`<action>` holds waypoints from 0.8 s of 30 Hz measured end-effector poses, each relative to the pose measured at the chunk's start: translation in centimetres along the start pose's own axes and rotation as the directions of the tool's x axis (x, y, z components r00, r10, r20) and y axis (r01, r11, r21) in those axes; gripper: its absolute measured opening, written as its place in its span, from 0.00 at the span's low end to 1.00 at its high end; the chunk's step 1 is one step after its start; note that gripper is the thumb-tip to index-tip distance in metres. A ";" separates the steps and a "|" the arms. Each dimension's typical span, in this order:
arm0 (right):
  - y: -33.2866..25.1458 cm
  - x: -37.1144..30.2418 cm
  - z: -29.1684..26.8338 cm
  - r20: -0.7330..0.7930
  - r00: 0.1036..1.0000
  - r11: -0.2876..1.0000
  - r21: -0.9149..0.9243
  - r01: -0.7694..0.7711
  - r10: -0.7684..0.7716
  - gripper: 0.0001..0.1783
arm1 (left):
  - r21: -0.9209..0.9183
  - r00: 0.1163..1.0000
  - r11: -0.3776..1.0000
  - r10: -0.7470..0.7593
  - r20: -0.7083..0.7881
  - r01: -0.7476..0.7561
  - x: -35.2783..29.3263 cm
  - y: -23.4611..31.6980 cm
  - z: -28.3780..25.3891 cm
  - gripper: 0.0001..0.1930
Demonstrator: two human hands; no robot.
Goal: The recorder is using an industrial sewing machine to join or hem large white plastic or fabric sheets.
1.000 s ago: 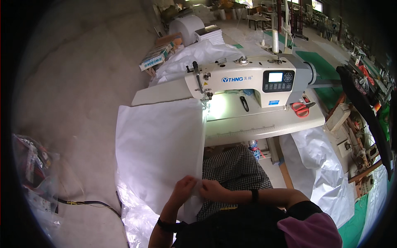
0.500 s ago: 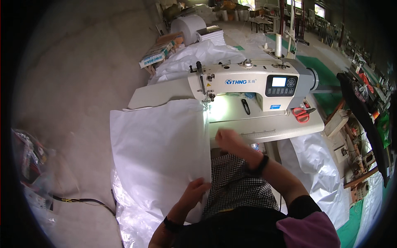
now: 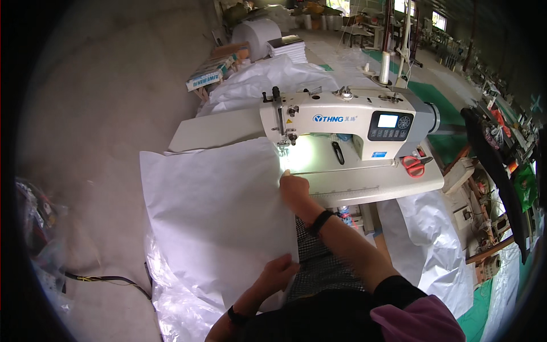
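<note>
A large white woven-looking sheet (image 3: 219,211) hangs over the front of the sewing machine (image 3: 336,105), its right edge running up to the lit needle area. My right hand (image 3: 295,191) is closed on that edge just in front of the presser foot (image 3: 283,149). Lower down, near my lap, my left hand (image 3: 277,273) has its fingers closed round the same edge. Some of the fingers of both hands are hidden from view.
On the machine bed lie black thread snips (image 3: 338,153) and red-handled scissors (image 3: 415,166). A thread cone (image 3: 384,68) stands behind the machine. Crumpled white sheeting (image 3: 268,80) is piled beyond it, and more sheeting (image 3: 430,233) hangs at the right. A dark cable (image 3: 108,278) crosses the floor.
My right hand has moved left and up from above the front of the machine bed onto the sheet's edge near the needle. My left hand keeps its hold, slightly shifted right.
</note>
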State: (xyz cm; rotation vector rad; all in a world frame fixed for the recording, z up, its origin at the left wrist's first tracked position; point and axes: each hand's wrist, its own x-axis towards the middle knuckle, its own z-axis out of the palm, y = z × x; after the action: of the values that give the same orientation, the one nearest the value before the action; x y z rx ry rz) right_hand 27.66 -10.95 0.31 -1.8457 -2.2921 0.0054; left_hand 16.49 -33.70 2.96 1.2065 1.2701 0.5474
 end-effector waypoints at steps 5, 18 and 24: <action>-1.2 -0.2 -0.6 0.071 0.994 0.987 0.125 -0.096 0.088 0.20 | 0.049 0.990 0.999 -0.006 -0.142 0.013 0.4 -0.6 -1.0 0.13; 0.1 2.8 -0.4 0.074 0.980 0.866 0.458 -0.199 0.186 0.15 | 0.327 0.861 0.905 0.381 -0.338 -0.272 5.7 1.7 -2.6 0.12; 0.7 -5.0 -0.3 0.145 0.988 0.924 0.368 -0.103 0.052 0.28 | 0.329 0.880 0.902 0.378 -0.287 -0.280 7.2 0.4 -0.4 0.10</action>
State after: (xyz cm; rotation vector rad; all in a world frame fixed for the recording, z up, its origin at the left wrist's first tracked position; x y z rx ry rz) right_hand 29.42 -15.63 -0.27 -1.7736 -2.1089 0.5547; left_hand 18.23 -27.24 0.36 1.6365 1.4786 0.8849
